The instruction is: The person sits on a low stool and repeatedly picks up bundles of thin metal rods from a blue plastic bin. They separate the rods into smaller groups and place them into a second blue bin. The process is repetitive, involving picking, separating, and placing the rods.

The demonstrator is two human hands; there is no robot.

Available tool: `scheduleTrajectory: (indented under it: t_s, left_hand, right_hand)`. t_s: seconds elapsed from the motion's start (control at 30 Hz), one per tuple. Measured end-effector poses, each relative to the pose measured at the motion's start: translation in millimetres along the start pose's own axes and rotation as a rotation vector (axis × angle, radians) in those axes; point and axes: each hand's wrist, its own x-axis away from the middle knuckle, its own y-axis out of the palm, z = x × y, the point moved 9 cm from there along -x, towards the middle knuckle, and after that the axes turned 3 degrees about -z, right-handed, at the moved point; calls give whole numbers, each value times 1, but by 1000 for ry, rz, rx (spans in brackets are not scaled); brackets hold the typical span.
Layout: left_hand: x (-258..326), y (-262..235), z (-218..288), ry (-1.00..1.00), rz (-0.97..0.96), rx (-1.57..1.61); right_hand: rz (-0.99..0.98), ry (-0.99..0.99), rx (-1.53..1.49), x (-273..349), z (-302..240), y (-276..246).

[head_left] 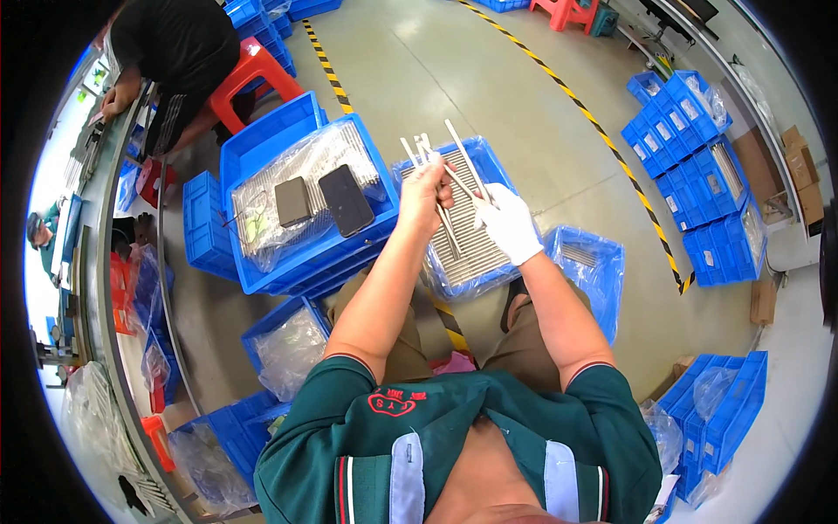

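Both hands are working close together above a plastic-lined blue bin, with the forearms reaching up from the person's green shirt. Bare fingers of the left hand are closing around several slim metal rods, whose upper ends are sticking out above the knuckles in a loose fan while the lower ends are slanting down over the bin. Just beside it, the right hand, wearing a white glove, is gripping a single pale rod near its lower end; this rod is leaning up and to the left, its far end rising past the left hand. Beneath them, more metal rods are lying side by side in the bin. To the left, a larger blue crate is holding another layer of rods in clear plastic, and a black smartphone and a dark rectangular box are resting on top. On the right, a bag-lined blue bin is standing near the person's knee, with a few rods showing inside. Farther off at upper left, a co-worker in black is sitting on a red stool, while yellow-and-black tape is running along the floor.
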Motion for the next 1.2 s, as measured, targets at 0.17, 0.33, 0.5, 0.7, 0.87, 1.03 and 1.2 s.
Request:
scheduleTrajectory:
  t_s: [0.17, 0.33, 0.5, 0.7, 0.87, 1.03, 1.2]
  left_hand:
    - [13, 19, -19, -96, -48, 46]
    - [16, 16, -13, -50, 20, -269]
    - [25, 24, -36, -129, 25, -167]
    - [26, 28, -28, -93, -29, -227]
    - [31, 30, -49, -230, -187, -466]
    - [45, 42, -79, -404, -286, -575]
    - [42, 55, -78, -417, -319, -420]
  right_hand:
    - [65, 87, -100, -2, 13, -3]
    - [166, -30, 267, 1, -8, -9]
    - [204, 29, 182, -4, 7, -11]
    - [70, 242, -54, -13, 18, -9]
    - [160, 79, -92, -33, 13, -33]
    - [249, 95, 178, -40, 32, -50]
    - [475, 101, 11, -40, 53, -71]
